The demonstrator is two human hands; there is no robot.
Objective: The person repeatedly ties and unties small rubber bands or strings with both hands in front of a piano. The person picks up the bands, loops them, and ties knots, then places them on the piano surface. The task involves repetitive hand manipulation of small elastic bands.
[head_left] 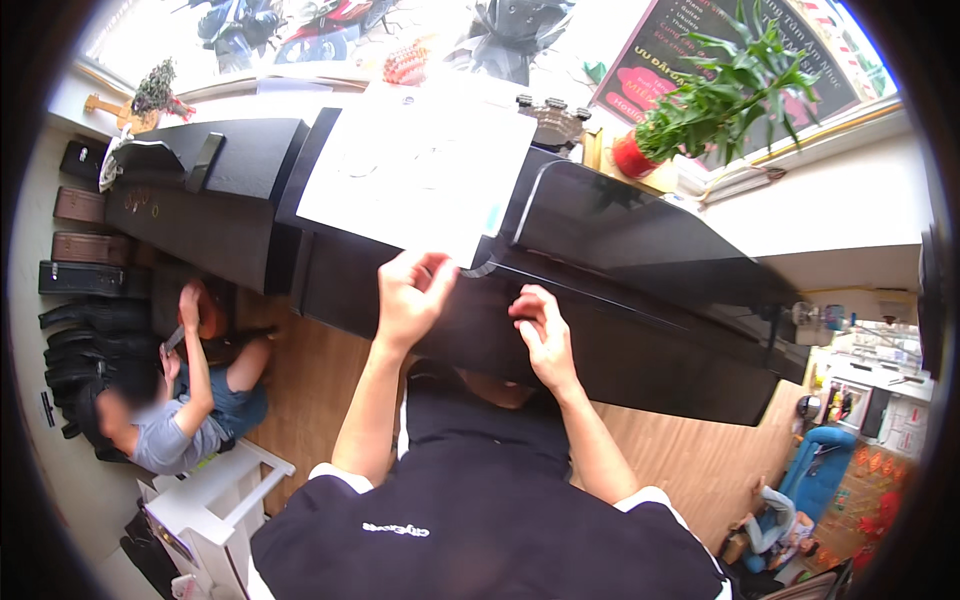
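A large white sheet (415, 165) with a few thin, curved dark marks or strands on it lies on the black piano-like cabinet (640, 240) in front of me. My left hand (412, 295) is raised at the sheet's near edge. Its thumb and forefinger come together there, and whatever may be between them is too small to make out. To its right, my right hand (543, 338) hovers over the cabinet's dark front, slightly blurred. Its fingers are loosely bent, apart from the thumb, and nothing shows in them. A curved greyish thing (484, 266) lies between the hands, its kind unclear.
A potted plant in a red pot (632, 158) and a dark piece with metallic knobs (556, 122) stand on the far ledge. At left, a seated person (185, 410) holds a small guitar-like instrument beside stacked black cases (85, 277). Someone else (785, 525) is by a blue couch (818, 465).
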